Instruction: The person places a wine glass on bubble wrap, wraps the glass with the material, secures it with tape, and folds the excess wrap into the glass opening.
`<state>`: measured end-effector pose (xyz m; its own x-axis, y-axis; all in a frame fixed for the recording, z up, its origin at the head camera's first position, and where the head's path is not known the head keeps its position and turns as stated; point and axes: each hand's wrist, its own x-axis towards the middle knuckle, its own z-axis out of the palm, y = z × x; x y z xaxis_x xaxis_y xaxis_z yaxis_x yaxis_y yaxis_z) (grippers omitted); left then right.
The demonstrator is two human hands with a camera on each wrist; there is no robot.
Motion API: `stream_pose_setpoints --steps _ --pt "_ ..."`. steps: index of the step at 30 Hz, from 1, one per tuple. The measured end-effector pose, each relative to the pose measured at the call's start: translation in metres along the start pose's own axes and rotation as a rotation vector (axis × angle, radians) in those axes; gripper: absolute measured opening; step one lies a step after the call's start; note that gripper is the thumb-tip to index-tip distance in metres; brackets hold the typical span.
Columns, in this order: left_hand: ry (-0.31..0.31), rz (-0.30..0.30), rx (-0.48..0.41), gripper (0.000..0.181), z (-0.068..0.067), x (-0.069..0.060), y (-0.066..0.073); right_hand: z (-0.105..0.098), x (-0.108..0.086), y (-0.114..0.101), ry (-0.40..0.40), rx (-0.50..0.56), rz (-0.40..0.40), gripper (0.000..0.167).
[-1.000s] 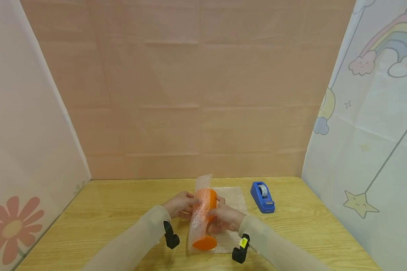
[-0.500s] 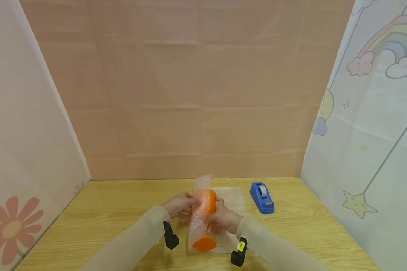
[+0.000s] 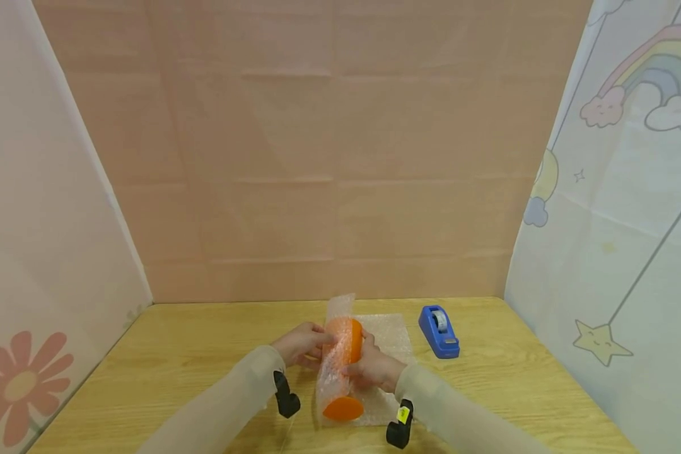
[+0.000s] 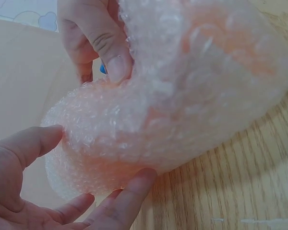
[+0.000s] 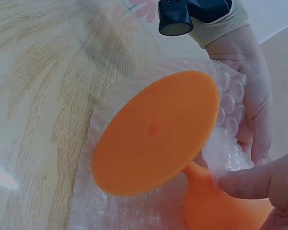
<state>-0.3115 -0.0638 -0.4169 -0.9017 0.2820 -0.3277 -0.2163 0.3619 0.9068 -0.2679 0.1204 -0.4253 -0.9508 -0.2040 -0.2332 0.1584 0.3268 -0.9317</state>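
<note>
An orange goblet (image 3: 356,340) lies on its side, partly wrapped in bubble wrap (image 4: 134,120). Its round foot (image 5: 156,134) and narrow stem show bare in the right wrist view. My left hand (image 3: 301,343) holds the wrapped bowl from the left, thumb and fingers on opposite sides of the wrap. From the right, my right hand (image 3: 377,367) grips the goblet, its thumb (image 4: 116,67) pressing the wrap down near the stem. The right fingertips are mostly hidden behind the goblet.
The bubble wrap's flat part lies under and right of the goblet on the wooden table (image 3: 204,378). Further right stands a blue tape dispenser (image 3: 439,332) with a roll in it. A beige cloth (image 3: 329,189) hangs behind the table, with patterned cloths at both sides.
My right hand has shifted slightly on the goblet, its thumb moving a little toward the wrap's edge. The left hand and the goblet stay almost in place.
</note>
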Motion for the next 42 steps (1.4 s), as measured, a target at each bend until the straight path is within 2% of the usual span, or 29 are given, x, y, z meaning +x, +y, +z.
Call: stream_pose_setpoints --steps 18,28,35,42 --pt "-0.003 0.025 0.01 0.052 0.001 0.001 -0.001 0.001 0.0 0.002 -0.011 0.0 -0.004 0.096" --pt "0.017 0.024 0.043 0.049 0.002 0.0 0.003 -0.002 -0.002 0.004 -0.095 0.106 0.016 0.099" --pt "0.026 0.031 0.065 0.044 0.004 -0.002 0.008 -0.004 -0.002 0.004 -0.137 0.162 0.066 0.098" --pt "0.037 0.062 0.104 0.044 0.004 -0.002 0.01 -0.005 -0.001 0.008 -0.173 0.188 0.051 0.096"
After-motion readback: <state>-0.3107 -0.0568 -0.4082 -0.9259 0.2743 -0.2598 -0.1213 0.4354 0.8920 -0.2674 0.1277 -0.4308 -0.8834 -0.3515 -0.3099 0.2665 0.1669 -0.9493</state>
